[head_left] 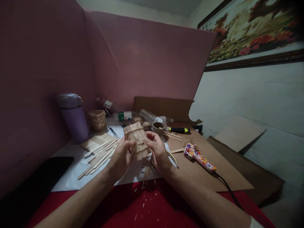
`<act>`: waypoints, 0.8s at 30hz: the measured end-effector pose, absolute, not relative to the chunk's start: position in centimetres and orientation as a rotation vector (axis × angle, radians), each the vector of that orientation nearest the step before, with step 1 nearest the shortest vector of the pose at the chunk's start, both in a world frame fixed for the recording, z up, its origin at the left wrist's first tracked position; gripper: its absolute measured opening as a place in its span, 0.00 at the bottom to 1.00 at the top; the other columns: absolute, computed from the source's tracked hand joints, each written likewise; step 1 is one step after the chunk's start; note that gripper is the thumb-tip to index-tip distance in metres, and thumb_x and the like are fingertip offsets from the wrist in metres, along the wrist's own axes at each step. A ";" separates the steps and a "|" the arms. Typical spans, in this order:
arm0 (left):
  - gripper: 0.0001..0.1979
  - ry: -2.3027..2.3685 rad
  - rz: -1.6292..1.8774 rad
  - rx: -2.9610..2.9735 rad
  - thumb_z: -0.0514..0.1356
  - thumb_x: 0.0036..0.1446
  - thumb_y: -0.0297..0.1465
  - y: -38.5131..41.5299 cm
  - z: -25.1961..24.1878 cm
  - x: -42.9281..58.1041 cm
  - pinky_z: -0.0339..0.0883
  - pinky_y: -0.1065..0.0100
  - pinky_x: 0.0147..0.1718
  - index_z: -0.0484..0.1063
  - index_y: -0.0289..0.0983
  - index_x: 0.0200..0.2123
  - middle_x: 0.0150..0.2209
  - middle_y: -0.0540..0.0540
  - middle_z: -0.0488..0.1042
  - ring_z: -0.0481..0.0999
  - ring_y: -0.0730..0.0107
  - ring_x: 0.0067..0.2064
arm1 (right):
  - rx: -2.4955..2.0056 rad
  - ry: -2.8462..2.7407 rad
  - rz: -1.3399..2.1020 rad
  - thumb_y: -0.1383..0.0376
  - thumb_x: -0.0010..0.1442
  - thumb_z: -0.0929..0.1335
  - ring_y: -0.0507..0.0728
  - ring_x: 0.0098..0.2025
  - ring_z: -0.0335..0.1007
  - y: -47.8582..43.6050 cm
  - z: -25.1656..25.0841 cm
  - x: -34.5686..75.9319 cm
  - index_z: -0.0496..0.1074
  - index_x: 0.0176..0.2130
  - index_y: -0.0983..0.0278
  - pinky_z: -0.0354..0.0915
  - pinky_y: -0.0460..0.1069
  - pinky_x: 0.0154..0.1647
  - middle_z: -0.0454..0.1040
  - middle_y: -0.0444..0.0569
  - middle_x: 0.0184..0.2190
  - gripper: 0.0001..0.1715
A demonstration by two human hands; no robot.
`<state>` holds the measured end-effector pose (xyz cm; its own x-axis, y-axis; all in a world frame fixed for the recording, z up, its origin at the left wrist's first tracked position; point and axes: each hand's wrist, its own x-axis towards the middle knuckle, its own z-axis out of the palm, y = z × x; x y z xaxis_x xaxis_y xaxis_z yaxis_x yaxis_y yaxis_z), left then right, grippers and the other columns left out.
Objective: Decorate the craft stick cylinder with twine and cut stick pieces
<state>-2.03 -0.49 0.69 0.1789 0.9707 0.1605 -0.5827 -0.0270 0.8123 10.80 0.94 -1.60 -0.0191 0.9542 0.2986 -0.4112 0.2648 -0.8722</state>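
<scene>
Between my two hands is a small holder made of wooden craft sticks [136, 134], raised above the table and slightly tilted. Twine runs around it near the top and bottom, and a leaf- or flower-shaped piece sits on its front. My left hand [123, 152] grips its left side, thumb on the front. Along the right side, my right hand [158, 150] is closed on it, thumb near the decoration. Beneath my right hand, part of a round gold-coloured rim [173, 158] shows. Wood scraps [147, 169] lie below the holder.
Loose craft sticks [102, 155] lie left on white paper. A purple tumbler [74, 118], a woven-looking cup [97, 119] and plastic bottles [124, 116] stand or lie behind. Rightward are a yellow-black utility knife [178, 129] and a flowered glue gun [198, 156] with a cord, on cardboard [228, 177].
</scene>
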 end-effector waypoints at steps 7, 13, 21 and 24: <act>0.28 0.592 1.370 0.912 0.60 0.52 0.26 -0.6 0.4 -1.9 0.75 0.62 0.40 0.63 0.37 0.58 0.44 0.43 0.78 0.79 0.59 0.44 | -0.714 -1.106 1.153 0.58 0.46 0.78 0.58 0.45 0.70 0.9 -1.6 10.7 0.68 0.46 0.61 0.67 0.52 0.46 0.72 0.48 0.43 0.30; 0.28 0.605 1.334 0.931 0.63 0.53 0.28 -0.7 0.5 -2.2 0.75 0.61 0.39 0.63 0.36 0.59 0.45 0.41 0.79 0.79 0.58 0.43 | -0.715 -1.141 1.186 0.57 0.48 0.77 0.60 0.49 0.69 0.8 -1.5 10.6 0.68 0.47 0.62 0.65 0.53 0.50 0.73 0.50 0.46 0.29; 0.24 0.491 1.206 0.714 0.58 0.54 0.26 -0.1 1.1 -2.7 0.75 0.60 0.41 0.67 0.27 0.55 0.40 0.36 0.81 0.81 0.56 0.40 | -0.697 -1.124 1.154 0.53 0.56 0.72 0.60 0.49 0.69 0.7 -1.4 10.8 0.69 0.48 0.62 0.64 0.54 0.51 0.72 0.50 0.46 0.24; 0.22 0.485 1.145 0.672 0.56 0.57 0.29 -0.1 1.3 -3.0 0.74 0.59 0.43 0.69 0.25 0.54 0.43 0.33 0.80 0.80 0.55 0.42 | -0.726 -1.161 1.094 0.54 0.57 0.71 0.59 0.49 0.68 0.8 -1.9 10.9 0.68 0.50 0.62 0.64 0.53 0.51 0.71 0.50 0.46 0.24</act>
